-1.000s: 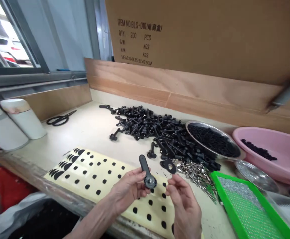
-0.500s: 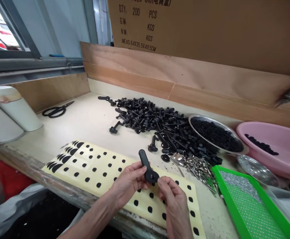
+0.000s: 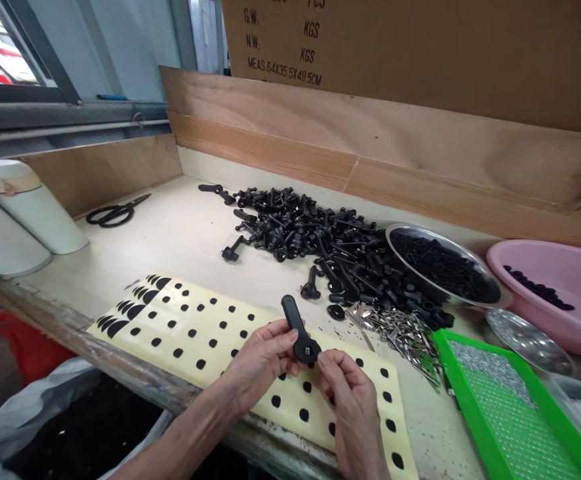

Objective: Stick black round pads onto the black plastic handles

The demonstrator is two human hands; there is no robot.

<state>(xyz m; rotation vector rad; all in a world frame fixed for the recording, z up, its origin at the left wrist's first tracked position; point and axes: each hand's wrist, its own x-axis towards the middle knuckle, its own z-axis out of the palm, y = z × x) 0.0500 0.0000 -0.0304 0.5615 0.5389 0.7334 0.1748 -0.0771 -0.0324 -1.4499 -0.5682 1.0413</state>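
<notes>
A: What lies around the hands?

B: Under both the left hand (image 3: 258,373) and the right hand (image 3: 355,417) lies a cream sticker sheet (image 3: 220,333) printed with black dots and half-moon shapes. Past the fingertips, away from the body, sprawls a heap of black plastic clamping levers (image 3: 315,243), and a loose black knob (image 3: 336,311) sits at its near edge.

A: And off to the right of the right hand?

B: First a cluster of silver metal clips (image 3: 395,330), then a green-framed tray (image 3: 463,400). Farther out are a steel bowl of black screws (image 3: 410,231) and a pink plastic basin (image 3: 560,320). Well to the left of the left hand, black-handled scissors (image 3: 113,215) lie on the workbench (image 3: 70,313).

A: How do the hands stand?

B: The left hand reaches in from the lower left over the bench's front edge. It is closed around the stem of a black plastic lever (image 3: 294,323), holding it just above the sheet, with the round head toward the right hand. The right hand is raised with its fingers curled, their tips at the head's lower edge. I can't tell whether they grip it.
</notes>
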